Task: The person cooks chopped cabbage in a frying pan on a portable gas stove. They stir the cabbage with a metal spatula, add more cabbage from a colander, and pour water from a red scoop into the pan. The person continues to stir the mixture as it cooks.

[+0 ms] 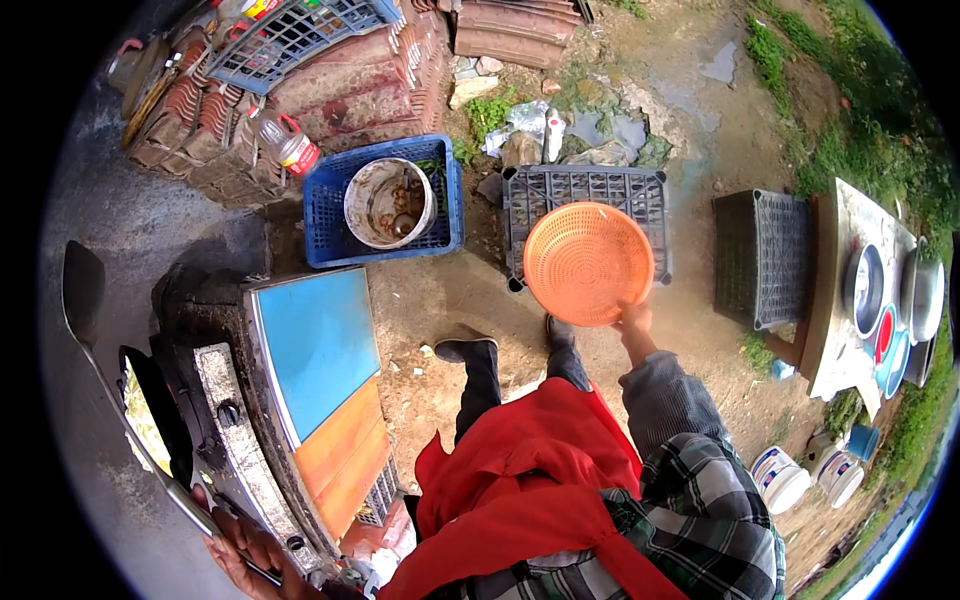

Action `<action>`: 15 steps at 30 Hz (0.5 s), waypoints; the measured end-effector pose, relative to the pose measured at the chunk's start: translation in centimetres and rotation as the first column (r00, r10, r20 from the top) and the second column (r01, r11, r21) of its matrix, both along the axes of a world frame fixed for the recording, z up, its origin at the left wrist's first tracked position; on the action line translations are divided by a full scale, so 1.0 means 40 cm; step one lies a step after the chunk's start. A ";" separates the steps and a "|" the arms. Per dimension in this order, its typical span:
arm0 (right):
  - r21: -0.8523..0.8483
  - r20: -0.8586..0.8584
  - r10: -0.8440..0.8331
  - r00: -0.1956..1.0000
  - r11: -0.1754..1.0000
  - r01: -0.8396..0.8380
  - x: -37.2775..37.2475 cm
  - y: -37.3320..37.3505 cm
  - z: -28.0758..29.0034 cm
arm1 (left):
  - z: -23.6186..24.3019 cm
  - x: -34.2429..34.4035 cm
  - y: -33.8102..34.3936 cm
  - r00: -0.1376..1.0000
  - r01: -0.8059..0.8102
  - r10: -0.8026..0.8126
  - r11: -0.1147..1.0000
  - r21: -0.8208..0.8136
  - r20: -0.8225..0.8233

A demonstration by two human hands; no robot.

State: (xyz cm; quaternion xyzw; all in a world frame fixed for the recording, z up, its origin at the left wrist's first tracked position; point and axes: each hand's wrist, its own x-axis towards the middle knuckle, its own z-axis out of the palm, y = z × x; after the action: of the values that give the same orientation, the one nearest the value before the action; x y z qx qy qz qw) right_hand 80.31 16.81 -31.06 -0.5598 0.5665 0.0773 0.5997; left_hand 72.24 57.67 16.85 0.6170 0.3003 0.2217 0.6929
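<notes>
My right hand (634, 328) grips the near rim of an orange plastic colander (585, 260) over an upturned black slatted crate (640, 185); I cannot tell whether they touch. At the lower left my left hand (245, 550) is closed round the handle of a long metal spatula (85, 285), whose broad blade points up the left side. Beside that hand stands a worn stove (221, 393) with a blue (316, 340) and orange top (340, 455). Left of the colander, a blue basket (318, 215) holds a dirty white bucket (360, 215) with scraps inside.
Stacked roof tiles (355, 75) with a blue crate (260, 60) and a plastic bottle (285, 140) lie at the upper left. On the right are a black crate (760, 260), a table (830, 380) with metal and plastic basins (925, 290), and white buckets (780, 480) on the dirt.
</notes>
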 end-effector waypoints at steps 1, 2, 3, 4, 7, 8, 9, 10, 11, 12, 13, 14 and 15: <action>0.037 0.073 0.056 0.996 0.998 -0.059 0.018 -0.021 -0.054 | -0.015 -0.001 0.006 0.981 0.193 -0.181 0.959 -0.210 0.074; 0.102 0.042 0.106 0.993 0.989 -0.110 0.030 -0.034 -0.092 | -0.037 0.010 -0.027 0.979 0.200 -0.195 0.974 -0.104 0.060; 0.157 0.016 0.153 0.988 0.976 -0.153 0.036 -0.055 -0.127 | -0.060 0.029 -0.066 0.976 0.214 -0.213 0.977 -0.006 0.049; 0.451 0.027 0.004 1.000 0.892 -0.016 0.019 -0.090 -0.191 | -0.067 0.041 -0.103 0.987 0.158 -0.157 0.987 -0.029 0.039; 0.491 0.135 0.483 0.865 0.726 -0.482 -0.074 -0.076 -0.321 | -0.093 0.047 -0.142 0.993 0.116 -0.113 0.983 -0.140 0.029; 0.441 0.065 0.427 0.902 0.799 -0.410 -0.045 0.009 -0.186 | -0.118 0.001 -0.149 0.997 0.076 -0.073 0.981 -0.180 0.022; 0.419 0.023 0.475 0.880 0.794 -0.440 -0.011 0.090 -0.027 | -0.124 -0.027 -0.143 0.999 0.042 -0.038 0.976 -0.212 0.022; 0.527 0.109 0.477 0.872 0.716 -0.457 -0.012 0.128 0.068 | -0.126 -0.041 -0.149 0.998 0.066 -0.064 0.962 -0.264 0.017; 0.582 0.178 0.530 0.829 0.622 -0.523 -0.003 0.181 0.156 | -0.108 -0.036 -0.150 0.995 0.099 -0.097 0.948 -0.302 0.021; 0.600 0.292 0.565 0.772 0.520 -0.608 0.009 0.240 0.281 | -0.097 -0.033 -0.149 0.992 0.127 -0.122 0.921 -0.368 0.038; 0.618 0.458 0.550 0.699 0.368 -0.695 0.022 0.292 0.394 | -0.081 -0.031 -0.150 0.987 0.163 -0.150 0.890 -0.426 0.064; 0.603 0.571 0.546 0.613 0.227 -0.764 0.035 0.347 0.520 | -0.060 -0.038 -0.158 0.984 0.178 -0.163 0.898 -0.402 0.074; 0.522 0.693 0.530 0.488 0.099 -0.847 0.044 0.397 0.632 | -0.045 -0.044 -0.165 0.978 0.207 -0.187 0.899 -0.386 0.088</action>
State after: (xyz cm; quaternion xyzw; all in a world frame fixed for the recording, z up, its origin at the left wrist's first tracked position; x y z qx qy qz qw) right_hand 82.05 32.68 -5.76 -0.4041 0.0046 0.5154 0.7557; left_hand 70.48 51.07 15.07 0.4869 0.2575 0.1007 0.8286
